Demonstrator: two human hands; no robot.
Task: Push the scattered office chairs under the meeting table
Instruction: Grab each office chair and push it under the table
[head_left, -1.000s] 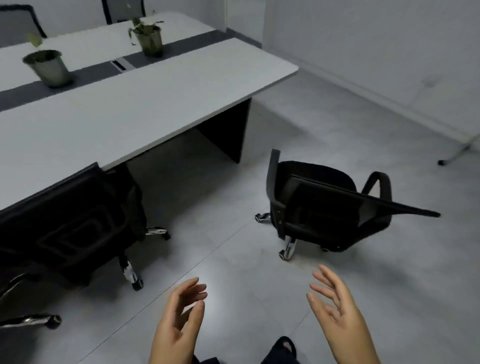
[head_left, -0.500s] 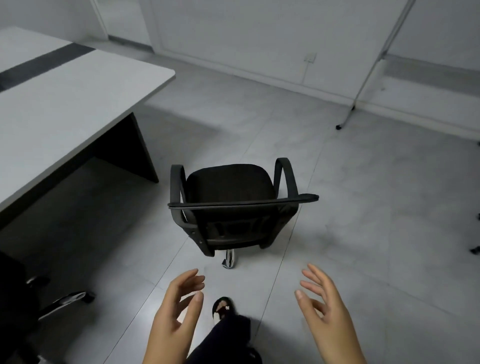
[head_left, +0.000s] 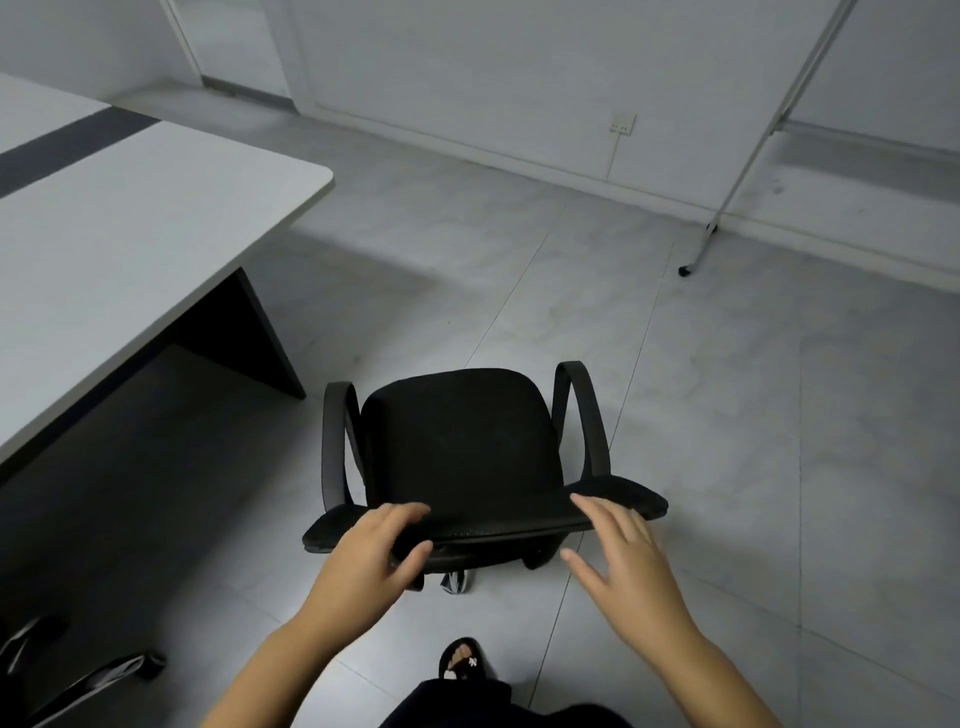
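A black office chair (head_left: 457, 441) with two loop armrests stands on the floor right in front of me, its seat facing away, to the right of the meeting table's end. The white meeting table (head_left: 130, 218) with a dark centre strip fills the left side. My left hand (head_left: 363, 561) grips the top edge of the chair's backrest (head_left: 498, 522), fingers over it and thumb below. My right hand (head_left: 623, 561) is spread, fingertips touching the right part of the same edge.
The chrome base of another chair (head_left: 78, 675) shows at the bottom left. A metal stand leg on a castor (head_left: 701, 244) rises at the right near the wall. My sandalled foot (head_left: 462, 660) is just behind the chair. Grey tiled floor lies beyond the chair.
I have turned right and stepped up to the chair. Both hands moved forward from empty air onto the backrest's top edge, and the left one closed round it.
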